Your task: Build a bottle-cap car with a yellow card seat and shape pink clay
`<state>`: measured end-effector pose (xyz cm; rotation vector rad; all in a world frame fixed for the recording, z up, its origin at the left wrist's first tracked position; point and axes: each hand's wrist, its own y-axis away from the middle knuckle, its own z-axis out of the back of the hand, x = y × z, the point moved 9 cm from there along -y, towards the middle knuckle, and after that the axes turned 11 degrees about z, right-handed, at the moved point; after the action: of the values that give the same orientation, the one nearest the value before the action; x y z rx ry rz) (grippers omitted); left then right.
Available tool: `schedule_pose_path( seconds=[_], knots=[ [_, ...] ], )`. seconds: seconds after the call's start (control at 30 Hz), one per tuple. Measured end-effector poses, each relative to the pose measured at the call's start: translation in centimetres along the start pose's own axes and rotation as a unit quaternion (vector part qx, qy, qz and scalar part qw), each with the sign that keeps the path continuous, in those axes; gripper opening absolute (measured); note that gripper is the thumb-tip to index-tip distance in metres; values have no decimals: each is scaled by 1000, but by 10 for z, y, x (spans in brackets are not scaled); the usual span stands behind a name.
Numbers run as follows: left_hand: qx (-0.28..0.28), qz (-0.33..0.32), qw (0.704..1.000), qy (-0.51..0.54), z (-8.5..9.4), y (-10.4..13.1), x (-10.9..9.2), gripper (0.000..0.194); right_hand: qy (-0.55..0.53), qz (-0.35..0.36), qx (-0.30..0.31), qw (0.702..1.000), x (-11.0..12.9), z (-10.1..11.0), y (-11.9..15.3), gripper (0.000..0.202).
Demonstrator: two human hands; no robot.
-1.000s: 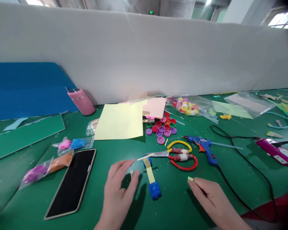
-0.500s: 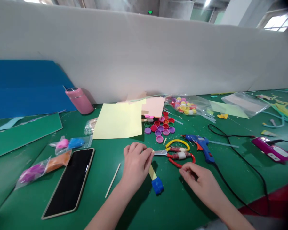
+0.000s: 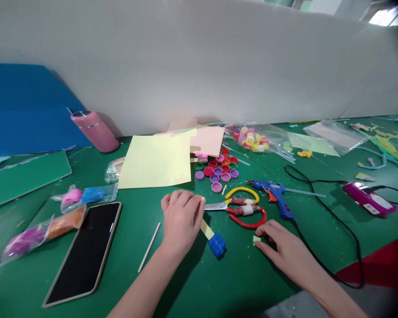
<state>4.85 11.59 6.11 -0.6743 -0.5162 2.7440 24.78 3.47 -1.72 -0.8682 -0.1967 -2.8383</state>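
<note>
Covering the far end of the strip (image 3: 206, 229) with your left hand (image 3: 182, 221), head view. Strip's long axis slants from under those fingers toward you and to the right, ending at the blue block (image 3: 217, 245) on the counter (image 3: 232, 282). Left is the nearer of your hands; right hand (image 3: 258, 237) sits well to the right of the block.

Left fingers and thumb are drawn together, a pale bit (image 3: 203, 199) showing at the tips; palm side hidden, can't tell what they clamp. Right thumb and forefinger look slightly parted, tips at a paper scrap (image 3: 256, 240); can't tell if it's pinched or just lying there. Hands well apart.

In the way: scissors (image 3: 247, 210) just beyond the strip, blade pointing left at your left fingertips, red handle just past your right fingertips. Glue gun (image 3: 277, 194) beyond the right hand, cord (image 3: 310, 252) running down outside that wrist. Stick (image 3: 149, 247) lies left of your left forearm, phone (image 3: 82, 256) further left. Caps (image 3: 219, 170) and yellow paper (image 3: 157, 161) are farther back.
</note>
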Motion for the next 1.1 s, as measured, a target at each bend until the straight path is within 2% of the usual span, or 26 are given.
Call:
schedule_pose_path(
  seconds=[0.1,0.2,0.33,0.47,0.63,0.83,1.03,1.1],
  knots=[
    [6,5,1000,0,1,4,3,18,15,3,25,1000,2,-3,-1,11],
    [17,32,999,17,6,11,14,32,24,4,34,999,3,-5,-2,11],
    [32,113,990,71,16,26,39,41,30,11,46,998,6,-10,-2,13],
    [59,180,971,146,14,34,54,34,27,20,54,998,8,-13,-2,13],
    [117,186,942,255,-5,31,40,17,24,15,54,998,7,-13,0,11],
    [149,170,934,277,-6,32,29,18,27,42,76,996,11,-16,1,15],
    [201,163,925,279,-11,36,32,14,-78,47,42,995,22,-5,-1,16],
    [196,172,929,262,-8,38,35,24,-135,46,35,989,30,-3,-4,18]
  ],
)
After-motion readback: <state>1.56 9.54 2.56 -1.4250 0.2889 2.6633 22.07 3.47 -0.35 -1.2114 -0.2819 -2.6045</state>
